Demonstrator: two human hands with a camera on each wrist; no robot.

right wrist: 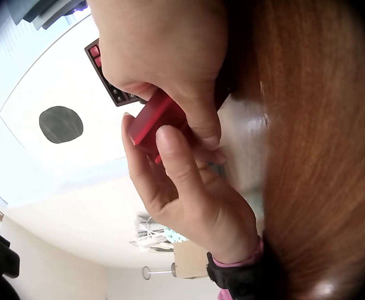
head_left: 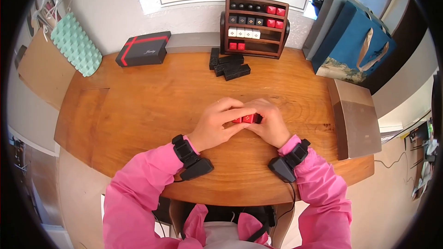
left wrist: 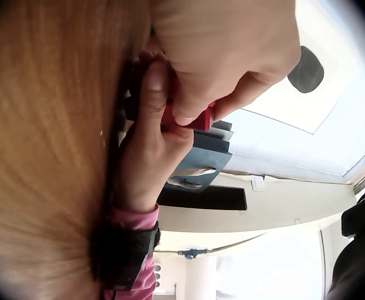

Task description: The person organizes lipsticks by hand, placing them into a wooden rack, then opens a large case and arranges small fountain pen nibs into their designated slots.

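Pink sleeves (head_left: 143,180) with black wrist straps (head_left: 184,151) reach over a brown wooden surface (head_left: 138,115). Near its middle, small red gold-marked cubes (head_left: 248,118) sit between both hands, a black piece (head_left: 259,118) at their right end; whether they touch the surface cannot be told. Left grip (head_left: 217,124) pinches the cubes between thumb and fingers; right grip (head_left: 270,122) pinches them from the other side. Beyond, black textured blocks (head_left: 237,72) lie before a dark wooden rack (head_left: 254,55).

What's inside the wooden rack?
From top shelf down, the wooden rack holds: round dark pieces and red blocks; black blocks and more red blocks; white blocks; two red blocks. Anything behind them is hidden.
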